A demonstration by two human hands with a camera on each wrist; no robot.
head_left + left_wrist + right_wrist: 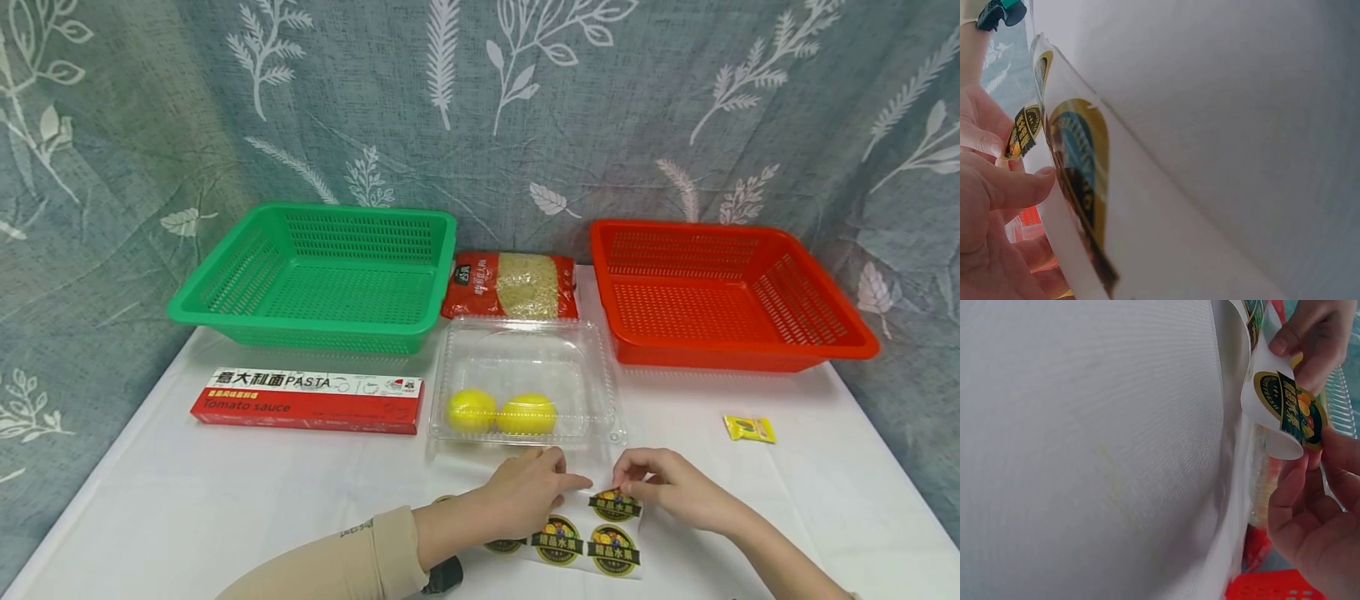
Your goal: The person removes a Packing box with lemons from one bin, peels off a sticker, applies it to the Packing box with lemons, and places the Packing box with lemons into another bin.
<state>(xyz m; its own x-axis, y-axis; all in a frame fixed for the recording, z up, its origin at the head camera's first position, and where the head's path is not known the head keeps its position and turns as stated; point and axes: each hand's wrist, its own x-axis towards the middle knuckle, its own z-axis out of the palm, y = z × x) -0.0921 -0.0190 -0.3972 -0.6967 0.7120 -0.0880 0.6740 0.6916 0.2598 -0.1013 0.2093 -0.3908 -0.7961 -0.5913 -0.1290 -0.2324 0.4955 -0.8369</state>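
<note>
A white sheet of round black-and-gold fruit stickers (585, 563) lies on the table before me. My left hand (525, 492) holds its far edge, the thumb on the sheet in the left wrist view. With thumb and fingertips my right hand (678, 487) pinches the edge of the corner sticker (1291, 409). That sticker is partly lifted, and the sheet's corner curls beneath it in the right wrist view. Just beyond the hands stands a clear plastic box (573, 375) with two yellow lemon-like fruits (527, 414) inside. Part of the sheet is hidden under my left forearm.
A green basket (307, 321) stands back left, a red basket (742, 354) back right. Between them lies a red bag of pasta (525, 286). Left of the clear box is a pasta box (307, 402); a small yellow packet (750, 429) lies at right.
</note>
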